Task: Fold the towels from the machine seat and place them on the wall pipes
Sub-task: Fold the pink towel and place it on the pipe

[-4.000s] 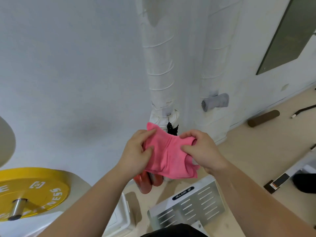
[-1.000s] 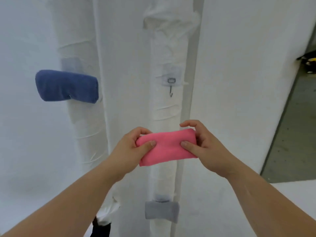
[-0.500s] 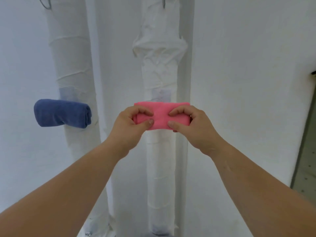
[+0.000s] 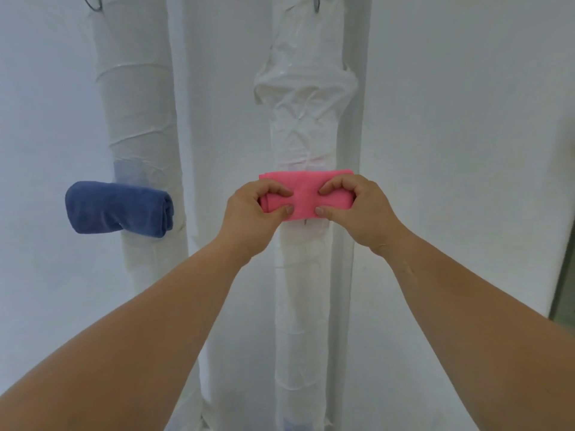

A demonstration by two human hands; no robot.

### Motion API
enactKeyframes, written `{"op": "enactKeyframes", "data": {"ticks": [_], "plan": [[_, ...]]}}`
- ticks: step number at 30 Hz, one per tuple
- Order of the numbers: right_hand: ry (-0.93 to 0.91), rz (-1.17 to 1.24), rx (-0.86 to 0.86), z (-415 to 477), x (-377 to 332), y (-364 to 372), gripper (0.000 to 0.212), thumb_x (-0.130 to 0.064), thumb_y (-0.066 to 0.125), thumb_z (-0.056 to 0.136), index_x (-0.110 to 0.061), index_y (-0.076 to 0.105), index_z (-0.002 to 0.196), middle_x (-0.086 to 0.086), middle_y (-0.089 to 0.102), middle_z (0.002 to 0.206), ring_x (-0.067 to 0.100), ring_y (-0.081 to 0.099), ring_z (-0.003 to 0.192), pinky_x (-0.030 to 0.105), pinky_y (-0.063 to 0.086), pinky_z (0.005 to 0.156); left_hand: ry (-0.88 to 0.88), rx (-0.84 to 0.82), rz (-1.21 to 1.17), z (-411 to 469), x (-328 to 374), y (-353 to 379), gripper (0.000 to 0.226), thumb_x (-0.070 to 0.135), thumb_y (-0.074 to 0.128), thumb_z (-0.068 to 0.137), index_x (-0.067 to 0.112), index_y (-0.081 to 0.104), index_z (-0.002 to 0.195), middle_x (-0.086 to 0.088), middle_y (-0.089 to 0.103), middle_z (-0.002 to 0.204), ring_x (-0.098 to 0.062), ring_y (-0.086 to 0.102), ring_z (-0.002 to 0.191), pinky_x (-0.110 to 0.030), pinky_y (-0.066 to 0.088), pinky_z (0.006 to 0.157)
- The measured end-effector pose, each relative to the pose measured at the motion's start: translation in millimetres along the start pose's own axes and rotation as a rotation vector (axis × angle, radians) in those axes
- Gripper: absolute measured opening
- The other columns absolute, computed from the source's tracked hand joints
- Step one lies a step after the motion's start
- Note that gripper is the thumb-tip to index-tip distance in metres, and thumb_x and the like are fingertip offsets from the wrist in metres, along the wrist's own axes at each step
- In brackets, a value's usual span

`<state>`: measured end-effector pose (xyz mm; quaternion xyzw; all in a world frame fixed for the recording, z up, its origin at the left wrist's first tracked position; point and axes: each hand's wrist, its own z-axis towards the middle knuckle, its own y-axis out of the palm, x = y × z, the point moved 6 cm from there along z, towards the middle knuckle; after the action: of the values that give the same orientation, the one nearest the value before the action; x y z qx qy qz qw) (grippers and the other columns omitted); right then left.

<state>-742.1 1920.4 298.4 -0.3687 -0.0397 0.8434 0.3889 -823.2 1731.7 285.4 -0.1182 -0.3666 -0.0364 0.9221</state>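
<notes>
A folded pink towel (image 4: 306, 189) is held flat against the right white-wrapped wall pipe (image 4: 306, 126). My left hand (image 4: 253, 214) pinches its left half and my right hand (image 4: 357, 209) pinches its right half, thumbs underneath. A small metal hook tip (image 4: 305, 222) shows just below the towel. A rolled blue towel (image 4: 116, 208) hangs on the left wrapped pipe (image 4: 137, 98), well to the left of my hands.
White walls surround both pipes. Metal hooks sit high up on the left pipe (image 4: 93, 3) and the right pipe (image 4: 317, 6). A dark door or panel edge (image 4: 564, 293) shows at the far right.
Both hands carried the pink towel up from waist height, folded it into a narrow band and pressed it against the right pipe. In the last half second they hardly moved.
</notes>
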Motion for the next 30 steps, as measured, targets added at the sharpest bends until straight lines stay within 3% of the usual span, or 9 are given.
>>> {"op": "enactKeyframes", "data": {"ticks": [4,9,13,16,18,21,24,27,30], "plan": [[-0.013,-0.065,-0.002,6.5,0.7,1.4,0.036,-0.016,0.090,0.069,-0.040,0.068,0.084,0.001,0.062,0.112,0.012,0.060,0.100,0.028,0.051,0.088,-0.009,0.014,-0.003,7.3,-7.7,2.9,0.029,0.005,0.084,0.075,0.028,0.073,0.088,0.017,0.067,0.095,-0.001,0.062,0.086,-0.020,0.053,0.079],[-0.007,-0.054,0.040,5.8,11.3,7.3,0.034,-0.016,0.089,0.069,-0.037,0.068,0.085,0.001,0.064,0.109,0.012,0.061,0.097,0.029,0.051,0.087,-0.014,-0.006,-0.032,11.1,-15.4,5.1,0.029,0.002,0.083,0.075,0.026,0.073,0.087,0.020,0.066,0.087,0.004,0.058,0.076,-0.016,0.050,0.072],[0.014,-0.013,0.012,-6.3,16.7,16.0,0.030,-0.015,0.089,0.070,-0.033,0.070,0.086,-0.007,0.066,0.103,0.010,0.062,0.095,0.026,0.052,0.084,-0.035,-0.013,-0.064,4.3,-29.2,4.7,0.028,0.000,0.082,0.076,0.025,0.074,0.087,0.013,0.067,0.088,-0.007,0.060,0.078,-0.023,0.054,0.073],[0.027,0.022,-0.019,-12.5,15.5,18.6,0.026,-0.012,0.087,0.074,-0.028,0.071,0.087,-0.016,0.066,0.098,0.008,0.063,0.091,0.027,0.055,0.082,-0.066,-0.009,-0.112,-2.5,-35.2,7.6,0.027,-0.002,0.080,0.078,0.023,0.073,0.087,0.010,0.065,0.087,-0.001,0.057,0.072,-0.019,0.050,0.069],[0.032,0.007,-0.009,-13.7,14.1,17.7,0.023,-0.016,0.085,0.078,-0.030,0.070,0.088,-0.011,0.066,0.103,0.010,0.063,0.094,0.030,0.055,0.083,-0.063,-0.010,-0.104,-3.7,-34.8,9.0,0.027,0.002,0.079,0.080,0.027,0.071,0.086,0.010,0.063,0.091,0.000,0.057,0.074,-0.023,0.051,0.072],[-0.014,-0.214,0.083,-21.6,9.0,16.4,0.011,-0.032,0.077,0.085,-0.031,0.068,0.091,-0.002,0.055,0.114,0.011,0.057,0.100,0.028,0.048,0.090,0.085,0.060,0.115,-7.6,-26.8,6.6,0.015,0.013,0.073,0.089,0.028,0.070,0.088,0.002,0.055,0.123,-0.008,0.056,0.095,-0.029,0.051,0.089],[-0.212,-0.642,0.306,-35.7,-6.5,17.0,0.022,-0.038,0.074,0.084,-0.023,0.066,0.097,0.008,0.049,0.131,0.028,0.051,0.115,0.041,0.045,0.096,0.371,0.202,0.516,-18.6,-8.3,6.6,0.011,0.015,0.063,0.096,0.018,0.072,0.100,-0.009,0.044,0.152,-0.029,0.055,0.121,-0.040,0.045,0.104],[-0.397,-0.853,0.345,-41.3,-9.7,28.9,0.042,-0.028,0.065,0.094,-0.017,0.055,0.133,0.015,0.040,0.155,0.036,0.038,0.144,0.051,0.032,0.117,0.629,0.186,0.777,-25.6,-6.7,24.4,0.045,0.003,0.055,0.096,0.017,0.057,0.139,-0.006,0.040,0.160,-0.033,0.037,0.147,-0.058,0.022,0.121],[-0.404,-1.028,0.213,-42.9,8.5,40.1,0.065,-0.020,0.051,0.103,-0.011,0.020,0.160,0.009,0.013,0.169,0.032,0.009,0.157,0.057,0.013,0.125,0.690,0.133,0.865,-29.3,-16.4,37.9,0.060,0.002,0.049,0.096,0.012,0.039,0.154,-0.004,0.032,0.164,-0.027,0.025,0.153,-0.057,0.007,0.124]]}}
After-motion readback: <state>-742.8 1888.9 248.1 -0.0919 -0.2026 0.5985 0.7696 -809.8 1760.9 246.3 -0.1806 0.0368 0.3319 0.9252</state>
